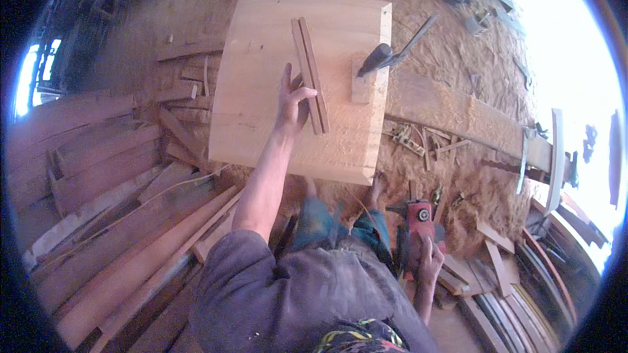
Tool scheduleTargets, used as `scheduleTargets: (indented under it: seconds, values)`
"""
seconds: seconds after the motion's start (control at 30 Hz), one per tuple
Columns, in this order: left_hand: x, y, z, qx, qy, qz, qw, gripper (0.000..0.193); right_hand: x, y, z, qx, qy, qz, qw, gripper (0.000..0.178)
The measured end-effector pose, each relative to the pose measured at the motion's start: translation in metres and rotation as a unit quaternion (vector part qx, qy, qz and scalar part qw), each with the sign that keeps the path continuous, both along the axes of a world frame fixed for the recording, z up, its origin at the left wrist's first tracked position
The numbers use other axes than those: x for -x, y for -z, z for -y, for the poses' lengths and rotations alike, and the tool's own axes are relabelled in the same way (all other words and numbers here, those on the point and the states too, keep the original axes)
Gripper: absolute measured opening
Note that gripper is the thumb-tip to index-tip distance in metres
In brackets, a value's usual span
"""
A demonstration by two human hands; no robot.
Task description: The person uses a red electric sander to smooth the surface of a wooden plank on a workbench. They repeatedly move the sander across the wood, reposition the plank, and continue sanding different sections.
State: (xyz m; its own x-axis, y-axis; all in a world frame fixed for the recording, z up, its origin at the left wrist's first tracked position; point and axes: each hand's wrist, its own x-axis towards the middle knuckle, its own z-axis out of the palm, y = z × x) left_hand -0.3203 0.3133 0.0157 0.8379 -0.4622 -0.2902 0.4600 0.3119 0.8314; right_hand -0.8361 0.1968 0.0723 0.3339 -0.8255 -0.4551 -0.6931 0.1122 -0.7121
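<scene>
My left hand [296, 101] is closed on a narrow wooden strip [316, 95] with a dark groove along its length. It holds the strip over a broad, pale wooden slab [252, 98]. Low on the right, beside my leg, my right hand [430, 260] grips a red power tool [420, 229] with a round knob on top, which looks like an electric hand planer. On the slab's right side, a dark-headed tool like an adze [378, 59] rests on a small wood block [360, 88], its handle sticking out past the edge.
Long planks [131, 242] are stacked on the left, with a thin cord [176, 185] across them. A thick beam [458, 108] extends right from the slab. Wood shavings [163, 19] cover the ground. Offcuts [497, 268] lie at lower right; small tools [477, 23] sit far right.
</scene>
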Motion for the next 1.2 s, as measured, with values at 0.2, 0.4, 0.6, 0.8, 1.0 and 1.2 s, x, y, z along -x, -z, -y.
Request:
scheduleTargets:
  seconds: [0.2, 0.4, 0.6, 0.8, 1.0, 1.2]
  values:
    - [0.027, -0.022, -0.056, 0.083, 0.034, 0.000, 0.996, 0.097, -0.011, 0.008, 0.005, 0.005, -0.067, -0.009, 0.998, 0.042]
    - [0.055, -0.039, -0.103, 0.157, 0.039, -0.166, 0.973, 0.090, -0.029, 0.007, 0.001, -0.014, -0.079, -0.012, 0.997, 0.041]
    - [0.074, -0.024, -0.157, 0.406, -0.040, -0.224, 0.885, 0.069, -0.014, 0.042, 0.006, -0.056, -0.086, 0.001, 0.995, 0.041]
    - [0.097, 0.019, -0.249, 0.230, -0.106, -0.160, 0.954, 0.057, -0.033, 0.028, -0.001, -0.082, -0.090, -0.014, 0.992, 0.046]
    - [0.151, 0.037, -0.294, -0.012, -0.285, -0.248, 0.926, 0.067, -0.022, 0.036, 0.005, -0.062, -0.107, -0.062, 0.990, 0.049]
    - [0.165, 0.097, -0.255, 0.040, -0.320, -0.271, 0.907, 0.073, -0.004, 0.045, 0.015, -0.095, -0.099, -0.110, 0.984, 0.046]
